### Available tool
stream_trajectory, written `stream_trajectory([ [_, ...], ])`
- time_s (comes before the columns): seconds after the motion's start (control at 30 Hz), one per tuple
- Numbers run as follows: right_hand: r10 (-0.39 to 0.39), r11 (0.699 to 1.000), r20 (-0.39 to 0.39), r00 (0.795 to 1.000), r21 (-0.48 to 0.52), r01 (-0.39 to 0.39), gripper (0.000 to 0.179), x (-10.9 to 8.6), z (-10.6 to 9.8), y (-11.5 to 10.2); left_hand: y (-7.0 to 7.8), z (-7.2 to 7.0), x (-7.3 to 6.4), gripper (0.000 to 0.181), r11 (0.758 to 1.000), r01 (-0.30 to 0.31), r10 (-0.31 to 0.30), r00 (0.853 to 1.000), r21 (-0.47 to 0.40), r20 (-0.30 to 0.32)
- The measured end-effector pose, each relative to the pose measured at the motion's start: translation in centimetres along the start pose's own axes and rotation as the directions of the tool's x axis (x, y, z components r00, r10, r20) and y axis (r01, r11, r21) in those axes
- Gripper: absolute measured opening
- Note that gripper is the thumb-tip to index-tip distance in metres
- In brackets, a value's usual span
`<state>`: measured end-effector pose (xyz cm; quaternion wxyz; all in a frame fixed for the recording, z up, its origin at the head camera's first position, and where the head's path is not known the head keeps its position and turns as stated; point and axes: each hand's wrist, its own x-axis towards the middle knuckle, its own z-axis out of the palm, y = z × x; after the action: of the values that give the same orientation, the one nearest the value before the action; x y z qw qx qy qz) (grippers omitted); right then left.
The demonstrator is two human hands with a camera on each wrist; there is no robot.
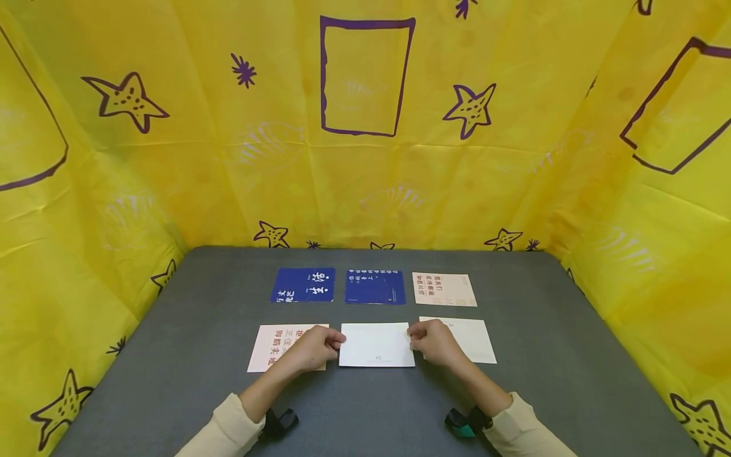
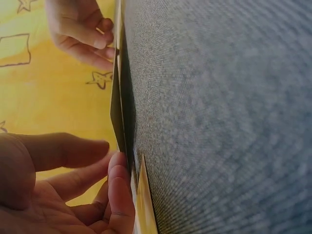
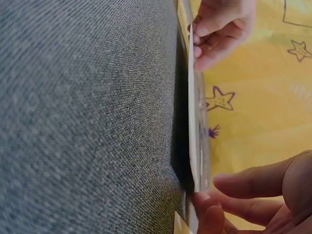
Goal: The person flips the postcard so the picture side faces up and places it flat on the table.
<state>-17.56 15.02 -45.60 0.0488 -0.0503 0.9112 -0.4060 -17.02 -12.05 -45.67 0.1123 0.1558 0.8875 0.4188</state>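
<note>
A white card (image 1: 377, 343) with a tiny print near its lower edge lies between my two hands in the head view. My left hand (image 1: 314, 348) pinches its left edge, while my right hand (image 1: 436, 343) holds the right edge the same way. Seen edge-on in the right wrist view, the white card (image 3: 192, 112) has a dark shadow beneath it, close over the table. Under my left hand is a pink card (image 1: 268, 346) with red characters, partly covered. A cream card (image 1: 471, 339) sits beside my right hand, its left part hidden.
Along the back of the grey table (image 1: 171, 381) lie a blue card (image 1: 291, 285) with white characters, a second blue card (image 1: 374, 292) and a cream card with brownish characters (image 1: 459, 289). Yellow patterned cloth (image 1: 365, 178) walls in the back and sides.
</note>
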Motion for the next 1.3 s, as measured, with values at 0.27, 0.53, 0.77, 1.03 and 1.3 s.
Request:
stream_trajectory([
  [0.27,0.005,0.999,-0.031,1.0,0.05,-0.003,0.02,-0.04,0.02,0.13,0.22,0.01,-0.03,0.043,0.999,0.05,-0.051,0.996,-0.008,-0.074],
  [0.53,-0.026,0.998,-0.02,0.999,0.057,0.027,0.023,-0.14,-0.08,0.51,0.41,-0.11,-0.16,0.036,0.993,0.088,-0.097,0.988,-0.077,-0.118],
  [0.77,-0.032,0.998,-0.054,0.998,0.05,0.034,0.023,-0.29,-0.09,0.59,0.44,-0.11,-0.25,0.031,0.99,0.091,-0.103,0.988,-0.111,-0.111],
  [1.03,-0.046,0.997,-0.06,0.997,0.054,0.049,0.024,-0.34,-0.22,0.58,0.45,-0.26,-0.41,0.03,0.991,0.081,-0.093,0.99,-0.11,-0.105],
  [1.3,-0.067,0.996,-0.039,0.997,0.063,0.069,0.021,-0.5,-0.6,0.66,0.5,-0.24,-0.4,0.027,0.988,0.096,-0.111,0.987,-0.123,-0.119],
])
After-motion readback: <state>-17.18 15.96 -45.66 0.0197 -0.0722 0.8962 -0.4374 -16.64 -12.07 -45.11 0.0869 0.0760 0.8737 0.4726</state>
